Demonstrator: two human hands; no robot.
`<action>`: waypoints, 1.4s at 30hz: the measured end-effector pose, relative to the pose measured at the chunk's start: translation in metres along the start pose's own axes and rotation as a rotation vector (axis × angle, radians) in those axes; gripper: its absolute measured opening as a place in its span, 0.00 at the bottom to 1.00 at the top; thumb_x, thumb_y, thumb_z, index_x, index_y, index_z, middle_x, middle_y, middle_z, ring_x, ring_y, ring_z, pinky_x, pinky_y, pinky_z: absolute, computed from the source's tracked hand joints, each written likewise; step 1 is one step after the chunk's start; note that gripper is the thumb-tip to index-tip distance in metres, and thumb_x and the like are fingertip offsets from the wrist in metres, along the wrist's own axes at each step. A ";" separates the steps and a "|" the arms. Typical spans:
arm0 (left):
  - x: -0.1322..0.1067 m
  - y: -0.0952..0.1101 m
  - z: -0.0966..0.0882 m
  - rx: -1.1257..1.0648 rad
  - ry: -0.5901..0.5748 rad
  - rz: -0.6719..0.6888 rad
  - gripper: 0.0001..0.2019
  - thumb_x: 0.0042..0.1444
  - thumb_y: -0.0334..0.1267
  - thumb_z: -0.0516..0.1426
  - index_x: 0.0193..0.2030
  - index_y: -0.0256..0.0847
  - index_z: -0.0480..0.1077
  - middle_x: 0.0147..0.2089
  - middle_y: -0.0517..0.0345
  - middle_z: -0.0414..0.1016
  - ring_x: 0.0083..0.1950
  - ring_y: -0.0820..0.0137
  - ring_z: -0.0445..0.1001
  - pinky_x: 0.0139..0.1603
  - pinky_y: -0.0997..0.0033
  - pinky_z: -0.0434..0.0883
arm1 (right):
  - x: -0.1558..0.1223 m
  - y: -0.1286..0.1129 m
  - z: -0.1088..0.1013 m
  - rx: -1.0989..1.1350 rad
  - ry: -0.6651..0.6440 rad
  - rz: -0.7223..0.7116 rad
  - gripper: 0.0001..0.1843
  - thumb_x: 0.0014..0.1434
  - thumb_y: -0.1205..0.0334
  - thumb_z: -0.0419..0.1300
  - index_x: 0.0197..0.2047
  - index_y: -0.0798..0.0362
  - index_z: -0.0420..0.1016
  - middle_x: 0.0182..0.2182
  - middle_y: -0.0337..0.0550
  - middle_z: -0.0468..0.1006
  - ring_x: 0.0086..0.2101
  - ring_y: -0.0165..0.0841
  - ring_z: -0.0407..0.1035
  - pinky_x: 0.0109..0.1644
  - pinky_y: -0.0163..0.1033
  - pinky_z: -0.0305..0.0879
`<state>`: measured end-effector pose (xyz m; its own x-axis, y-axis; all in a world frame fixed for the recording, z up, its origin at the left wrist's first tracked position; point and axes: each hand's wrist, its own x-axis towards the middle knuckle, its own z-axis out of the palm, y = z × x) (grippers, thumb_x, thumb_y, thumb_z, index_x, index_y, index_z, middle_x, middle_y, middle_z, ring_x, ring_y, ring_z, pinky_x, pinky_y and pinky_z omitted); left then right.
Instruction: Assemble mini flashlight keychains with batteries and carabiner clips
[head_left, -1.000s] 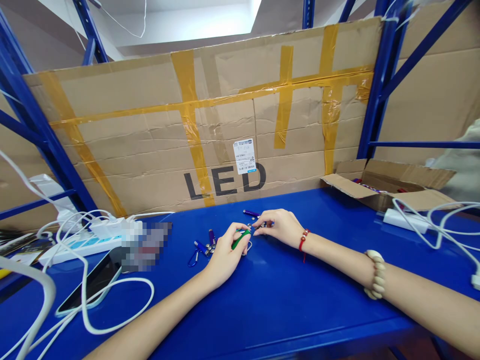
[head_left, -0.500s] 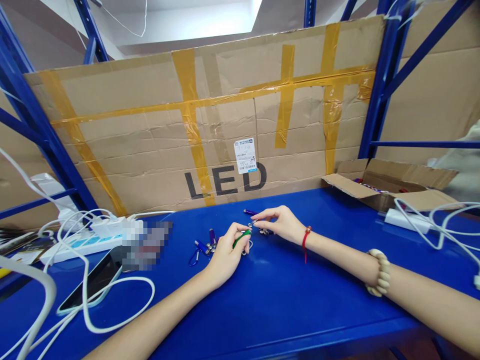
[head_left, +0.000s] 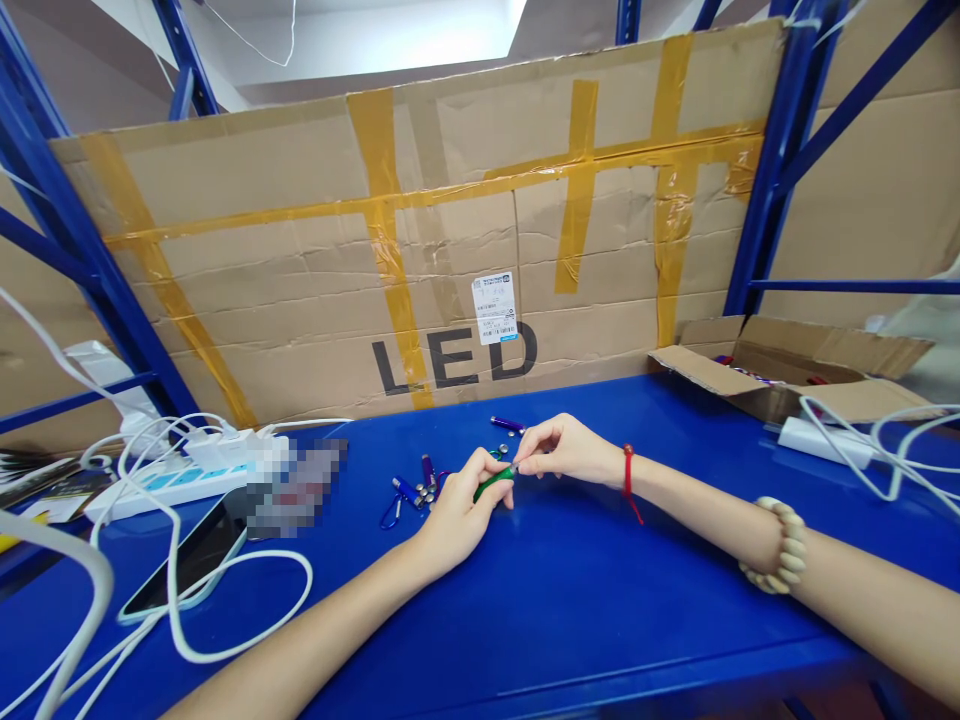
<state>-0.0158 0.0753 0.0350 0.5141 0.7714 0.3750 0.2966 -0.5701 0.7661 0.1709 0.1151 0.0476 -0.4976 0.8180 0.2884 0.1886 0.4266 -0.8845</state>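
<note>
My left hand (head_left: 459,512) is closed around a small green keychain flashlight (head_left: 495,481), holding it just above the blue table (head_left: 570,600). My right hand (head_left: 564,450) pinches something tiny at the flashlight's right end; I cannot make out what it is. Several small blue keychain flashlights and silver button cells (head_left: 420,489) lie on the table just left of my left hand. Another purple flashlight (head_left: 508,425) lies behind my hands.
A taped cardboard sheet marked LED (head_left: 450,260) stands along the back. An open cardboard box (head_left: 787,372) sits at the right with white cables (head_left: 877,450). At the left lie a power strip (head_left: 172,480), a phone (head_left: 187,560) and looping white cables (head_left: 225,640).
My right hand has come from the small parts on the table to the end of the green flashlight. My left hand turned the flashlight slightly toward it.
</note>
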 end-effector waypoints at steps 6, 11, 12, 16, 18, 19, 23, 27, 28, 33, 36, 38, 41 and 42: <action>-0.006 0.000 0.001 0.115 -0.097 0.083 0.04 0.59 0.36 0.46 0.33 0.42 0.57 0.30 0.59 0.71 0.33 0.70 0.70 0.37 0.72 0.64 | -0.003 0.006 -0.004 0.022 -0.179 0.122 0.16 0.36 0.54 0.69 0.22 0.59 0.75 0.18 0.37 0.71 0.19 0.23 0.61 0.21 0.28 0.56; -0.009 -0.001 0.001 0.202 -0.115 0.101 0.03 0.59 0.35 0.46 0.34 0.42 0.58 0.31 0.59 0.70 0.33 0.70 0.70 0.34 0.74 0.63 | -0.005 0.005 0.001 0.056 -0.196 0.164 0.16 0.35 0.53 0.69 0.22 0.58 0.75 0.16 0.37 0.71 0.17 0.23 0.61 0.20 0.28 0.56; -0.009 -0.001 0.001 0.210 -0.098 0.100 0.03 0.59 0.35 0.46 0.34 0.42 0.58 0.31 0.59 0.70 0.32 0.70 0.70 0.34 0.74 0.63 | -0.006 0.004 0.002 0.059 -0.188 0.164 0.16 0.36 0.53 0.68 0.22 0.58 0.75 0.16 0.36 0.70 0.16 0.23 0.61 0.19 0.28 0.55; -0.009 -0.001 0.001 0.247 -0.037 0.112 0.05 0.59 0.34 0.45 0.32 0.42 0.57 0.30 0.58 0.70 0.31 0.70 0.69 0.33 0.74 0.62 | -0.009 -0.003 0.008 0.058 -0.139 0.139 0.16 0.40 0.52 0.67 0.22 0.59 0.73 0.13 0.34 0.67 0.14 0.21 0.58 0.17 0.27 0.51; -0.009 -0.001 0.001 0.266 -0.012 0.123 0.05 0.59 0.34 0.45 0.32 0.41 0.58 0.31 0.57 0.70 0.31 0.70 0.69 0.32 0.74 0.62 | -0.011 -0.007 0.011 0.067 -0.089 0.132 0.17 0.40 0.52 0.67 0.20 0.59 0.71 0.13 0.33 0.65 0.13 0.20 0.56 0.16 0.27 0.49; -0.009 -0.001 0.001 0.273 0.003 0.128 0.05 0.59 0.34 0.45 0.32 0.41 0.58 0.32 0.57 0.70 0.31 0.70 0.69 0.32 0.74 0.62 | -0.011 -0.009 0.013 0.079 -0.062 0.142 0.18 0.40 0.52 0.67 0.19 0.58 0.70 0.12 0.33 0.64 0.13 0.20 0.55 0.16 0.27 0.49; -0.008 -0.002 -0.001 0.255 0.011 0.149 0.06 0.59 0.33 0.45 0.37 0.41 0.62 0.34 0.57 0.71 0.33 0.70 0.70 0.35 0.74 0.64 | -0.014 -0.014 0.020 0.228 -0.041 0.326 0.20 0.36 0.50 0.68 0.17 0.58 0.66 0.14 0.33 0.64 0.13 0.19 0.53 0.16 0.27 0.50; -0.006 0.001 -0.002 0.191 0.020 0.134 0.10 0.59 0.32 0.45 0.44 0.43 0.64 0.36 0.58 0.72 0.36 0.71 0.71 0.39 0.75 0.65 | -0.013 -0.016 0.024 0.307 -0.038 0.462 0.23 0.35 0.46 0.68 0.19 0.57 0.66 0.18 0.35 0.68 0.14 0.18 0.52 0.16 0.26 0.51; -0.005 0.002 -0.002 0.184 0.032 0.116 0.10 0.59 0.33 0.45 0.43 0.43 0.65 0.35 0.58 0.72 0.35 0.71 0.71 0.39 0.75 0.65 | -0.012 -0.016 0.023 0.268 -0.034 0.446 0.23 0.36 0.45 0.67 0.19 0.57 0.66 0.17 0.35 0.67 0.14 0.18 0.53 0.16 0.26 0.50; -0.001 0.006 0.000 0.130 0.102 0.002 0.09 0.58 0.36 0.46 0.42 0.40 0.64 0.29 0.60 0.71 0.30 0.72 0.70 0.33 0.75 0.65 | -0.008 -0.018 0.012 -0.131 0.094 0.139 0.22 0.39 0.46 0.66 0.18 0.58 0.67 0.15 0.36 0.67 0.16 0.23 0.58 0.18 0.29 0.53; 0.000 0.006 0.000 0.089 0.114 -0.024 0.09 0.58 0.37 0.47 0.42 0.39 0.63 0.28 0.60 0.71 0.30 0.72 0.69 0.33 0.75 0.64 | -0.006 -0.018 0.003 -0.299 0.158 -0.155 0.19 0.40 0.49 0.67 0.27 0.57 0.74 0.24 0.40 0.72 0.20 0.23 0.61 0.23 0.30 0.58; 0.001 0.005 -0.001 0.065 0.111 -0.031 0.09 0.58 0.37 0.47 0.42 0.39 0.63 0.27 0.60 0.70 0.29 0.72 0.68 0.33 0.75 0.63 | -0.006 -0.016 0.000 -0.346 0.136 -0.305 0.18 0.43 0.50 0.66 0.32 0.56 0.77 0.28 0.41 0.72 0.22 0.24 0.61 0.25 0.30 0.59; 0.001 0.002 -0.001 0.046 0.089 -0.020 0.09 0.58 0.37 0.47 0.41 0.38 0.63 0.27 0.60 0.70 0.29 0.73 0.67 0.34 0.75 0.63 | -0.005 -0.013 -0.001 -0.385 0.102 -0.384 0.16 0.46 0.51 0.64 0.34 0.54 0.78 0.27 0.41 0.71 0.21 0.23 0.60 0.24 0.30 0.59; 0.001 0.001 -0.001 0.042 0.081 -0.016 0.09 0.58 0.37 0.47 0.41 0.38 0.63 0.28 0.60 0.70 0.29 0.73 0.67 0.34 0.75 0.63 | -0.005 -0.012 -0.001 -0.391 0.095 -0.386 0.16 0.47 0.51 0.64 0.35 0.54 0.78 0.27 0.41 0.71 0.21 0.23 0.60 0.24 0.30 0.59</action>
<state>-0.0157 0.0753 0.0369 0.4430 0.8000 0.4047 0.3385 -0.5673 0.7507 0.1719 0.1063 0.0570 -0.5176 0.5973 0.6126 0.3166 0.7989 -0.5114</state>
